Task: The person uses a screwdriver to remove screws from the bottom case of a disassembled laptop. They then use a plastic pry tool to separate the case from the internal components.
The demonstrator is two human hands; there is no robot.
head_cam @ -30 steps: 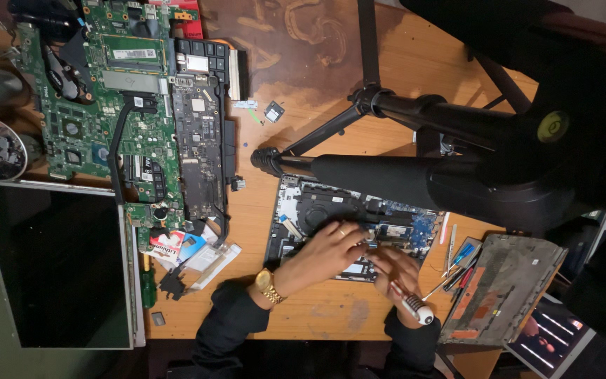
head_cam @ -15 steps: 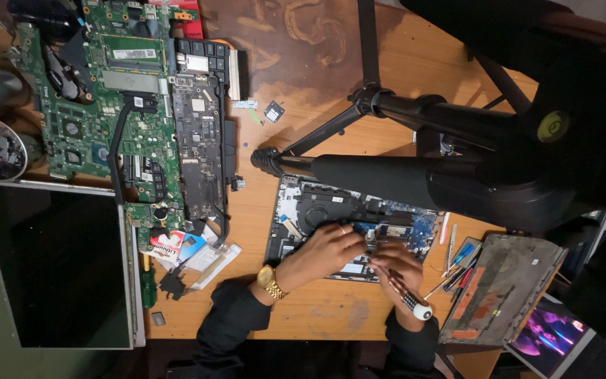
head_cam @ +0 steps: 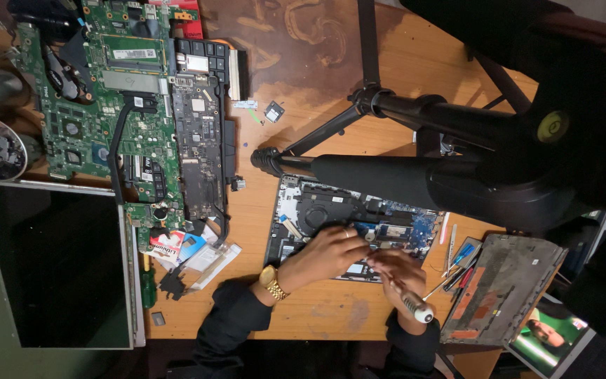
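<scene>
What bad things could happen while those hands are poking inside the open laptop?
The screwdriver with the white-capped handle in the right hand might slip and scratch the blue circuit board of the opened silver laptop. The left hand rests on bare parts and could bend something. Small loose pieces like the little dark square chip on the wooden table could get lost.
</scene>
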